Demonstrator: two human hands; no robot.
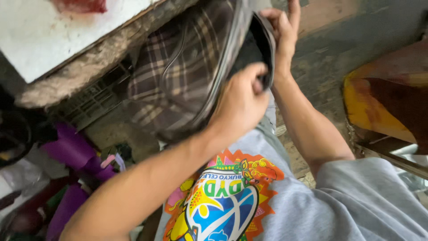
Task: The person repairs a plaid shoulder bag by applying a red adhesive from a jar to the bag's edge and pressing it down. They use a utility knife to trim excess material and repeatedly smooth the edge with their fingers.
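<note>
A brown plaid bag (187, 71) is held up near the table edge (102, 58), its dark inside hidden. The left hand (240, 102) pinches its open rim, grip clenched; the right hand (283, 33) grasps the rim's far side.

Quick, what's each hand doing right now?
Left hand: closed, pinching the dark edge of the plaid bag.
Right hand: gripping the bag's upper edge.

The bag (187, 71) was brown plaid crossed with cream and dark lines, its lining (252, 49) black. The shirt (356, 201) was grey, its print (223, 201) orange, yellow, blue, white and green. The rolled sheets (71, 149) were purple. The slab (53, 31) was white with a red stain. The yellow object (379, 107), perhaps plastic, carried a dark brown patch.
</note>
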